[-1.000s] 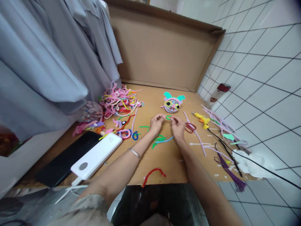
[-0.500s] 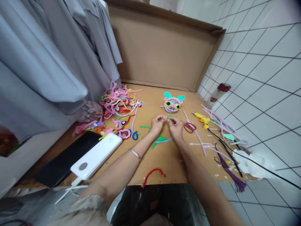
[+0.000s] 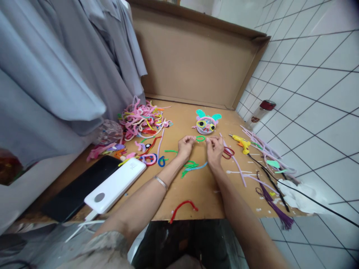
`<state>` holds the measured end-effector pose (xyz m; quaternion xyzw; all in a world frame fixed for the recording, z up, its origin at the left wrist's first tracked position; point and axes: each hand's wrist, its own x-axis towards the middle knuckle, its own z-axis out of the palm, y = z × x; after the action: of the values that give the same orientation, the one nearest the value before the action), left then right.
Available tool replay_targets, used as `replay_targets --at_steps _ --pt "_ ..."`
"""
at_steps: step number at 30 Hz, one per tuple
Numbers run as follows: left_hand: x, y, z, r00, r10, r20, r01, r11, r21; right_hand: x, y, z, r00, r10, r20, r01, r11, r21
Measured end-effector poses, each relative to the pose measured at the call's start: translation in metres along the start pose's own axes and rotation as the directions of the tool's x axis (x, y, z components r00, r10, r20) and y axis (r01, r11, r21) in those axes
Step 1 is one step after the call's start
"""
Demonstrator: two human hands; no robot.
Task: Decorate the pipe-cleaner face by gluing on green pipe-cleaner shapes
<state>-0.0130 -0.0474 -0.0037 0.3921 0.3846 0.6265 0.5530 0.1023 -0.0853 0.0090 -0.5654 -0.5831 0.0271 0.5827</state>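
My left hand (image 3: 185, 146) and my right hand (image 3: 214, 148) are side by side over the cardboard work surface (image 3: 196, 186), fingers pinched on a small green pipe cleaner loop (image 3: 200, 138) between them. Just beyond the loop sits a pipe-cleaner animal head (image 3: 206, 124) with teal ears and yellow-rimmed eyes. Loose green and blue pipe cleaner pieces (image 3: 192, 166) lie under my wrists. Red-handled scissors (image 3: 228, 151) lie right beside my right hand.
A heap of coloured pipe cleaners (image 3: 143, 121) is at the left. A white power bank (image 3: 115, 185) and a black phone (image 3: 75, 192) lie near left. A yellow glue gun (image 3: 241, 142), pale strands, a purple tassel (image 3: 273, 203) and a bottle (image 3: 259, 112) are right. Grey garments (image 3: 56, 67) hang left.
My hands have drawn slightly apart and lifted a little away from me; the green piece between them now shows as a rounder loop.
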Motion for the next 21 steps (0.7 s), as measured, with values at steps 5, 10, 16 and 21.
replay_targets --at_steps 5,10,16,21 --pt "-0.003 -0.004 0.003 0.999 0.002 0.04 -0.001 1.0 -0.023 -0.009 -0.003 0.006 0.989 -0.098 0.11 0.117 0.978 -0.175" --pt "-0.007 -0.004 0.006 0.995 -0.007 0.096 0.009 1.0 -0.022 -0.009 0.001 0.005 0.98 -0.133 0.148 0.172 0.939 -0.298" --pt "-0.011 -0.004 0.008 0.992 -0.015 0.129 0.019 0.999 -0.036 -0.008 0.003 0.002 0.98 -0.144 0.141 0.182 0.934 -0.309" --pt "-0.006 -0.009 0.005 0.995 0.002 0.1 0.003 0.999 -0.046 -0.007 0.002 0.005 0.988 -0.093 0.122 0.124 0.953 -0.277"
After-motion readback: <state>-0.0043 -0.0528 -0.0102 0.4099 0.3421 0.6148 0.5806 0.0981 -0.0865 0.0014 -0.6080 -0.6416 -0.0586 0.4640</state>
